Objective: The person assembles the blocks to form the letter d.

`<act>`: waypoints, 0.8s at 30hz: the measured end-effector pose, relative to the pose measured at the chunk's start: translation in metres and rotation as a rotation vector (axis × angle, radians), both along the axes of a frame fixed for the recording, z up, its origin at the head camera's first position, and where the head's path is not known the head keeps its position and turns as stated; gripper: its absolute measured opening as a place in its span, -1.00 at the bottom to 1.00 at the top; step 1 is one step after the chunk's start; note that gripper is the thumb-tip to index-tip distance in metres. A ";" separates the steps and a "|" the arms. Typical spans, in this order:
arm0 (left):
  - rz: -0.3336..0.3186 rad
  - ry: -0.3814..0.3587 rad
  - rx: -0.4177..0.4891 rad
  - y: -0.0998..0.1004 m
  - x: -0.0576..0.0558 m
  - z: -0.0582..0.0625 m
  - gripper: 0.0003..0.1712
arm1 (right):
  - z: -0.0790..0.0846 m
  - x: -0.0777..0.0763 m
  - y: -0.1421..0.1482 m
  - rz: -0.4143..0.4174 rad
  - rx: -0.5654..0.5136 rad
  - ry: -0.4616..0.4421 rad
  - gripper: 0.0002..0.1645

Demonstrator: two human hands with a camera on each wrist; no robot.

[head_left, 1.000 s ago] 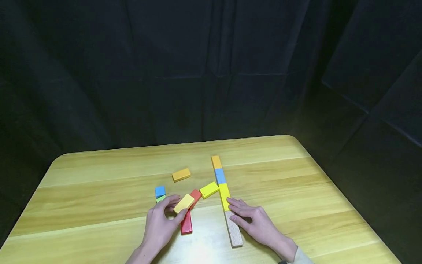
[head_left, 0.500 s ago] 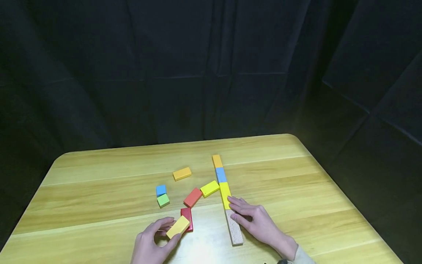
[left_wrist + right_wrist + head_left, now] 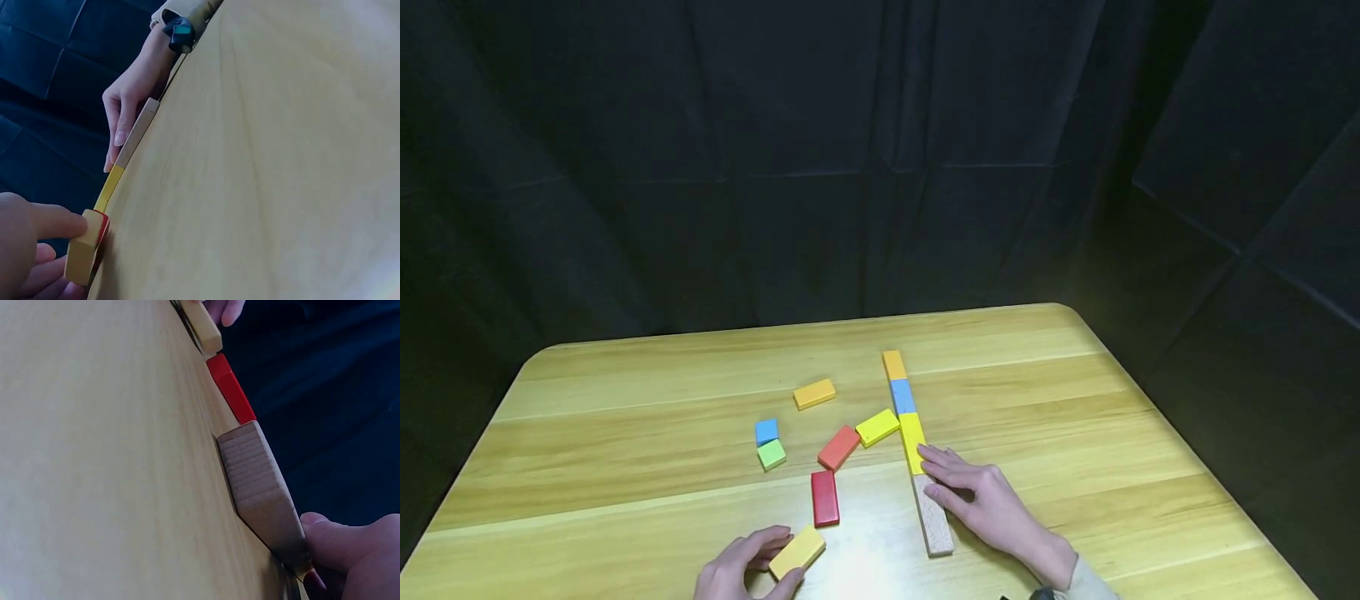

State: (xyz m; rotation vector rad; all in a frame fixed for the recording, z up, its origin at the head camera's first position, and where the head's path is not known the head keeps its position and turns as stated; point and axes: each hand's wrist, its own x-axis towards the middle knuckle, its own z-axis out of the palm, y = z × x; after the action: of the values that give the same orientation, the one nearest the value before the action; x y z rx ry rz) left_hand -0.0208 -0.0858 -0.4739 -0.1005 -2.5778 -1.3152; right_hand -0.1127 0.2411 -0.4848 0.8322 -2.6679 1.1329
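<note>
My left hand (image 3: 747, 567) pinches a pale yellow block (image 3: 797, 552) between thumb and fingers, close over the table near its front. A dark red block (image 3: 825, 498) lies flat just beyond it. On the other side my right hand (image 3: 973, 498) rests along a straight row of blocks, fingers extended. Its fingertips touch the bright yellow block (image 3: 912, 442), and the thumb lies at the speckled pale wooden block (image 3: 932, 517). A blue block (image 3: 902, 397) and an orange block (image 3: 893, 365) continue that row away from me.
A light red block (image 3: 838, 447) and a second yellow block (image 3: 877, 427) form a slanting line toward the row. Left of them lie a small blue block (image 3: 767, 432), a green block (image 3: 772, 454) and another orange block (image 3: 814, 394). Dark curtains (image 3: 880, 167) hang behind the wooden table (image 3: 1075, 400).
My left hand has carried the pale yellow block toward me and slightly left, uncovering the light red, dark red and green blocks. The right hand has kept its place on the row.
</note>
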 end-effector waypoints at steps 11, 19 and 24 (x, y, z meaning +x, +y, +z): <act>0.035 0.071 -0.058 0.007 0.005 -0.008 -0.50 | 0.000 0.000 -0.001 -0.006 0.007 -0.007 -0.56; -0.083 -0.010 -0.014 0.005 0.006 -0.008 -0.32 | 0.001 0.000 0.000 -0.005 0.015 -0.004 -0.56; -0.272 0.105 0.025 -0.004 0.001 -0.018 -0.22 | 0.001 0.000 0.000 -0.006 0.016 -0.001 -0.56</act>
State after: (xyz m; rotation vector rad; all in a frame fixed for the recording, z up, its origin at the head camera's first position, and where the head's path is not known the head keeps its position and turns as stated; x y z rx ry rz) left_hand -0.0196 -0.0901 -0.4922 -0.5173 -2.5243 -1.3883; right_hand -0.1129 0.2410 -0.4835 0.8253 -2.6816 1.1128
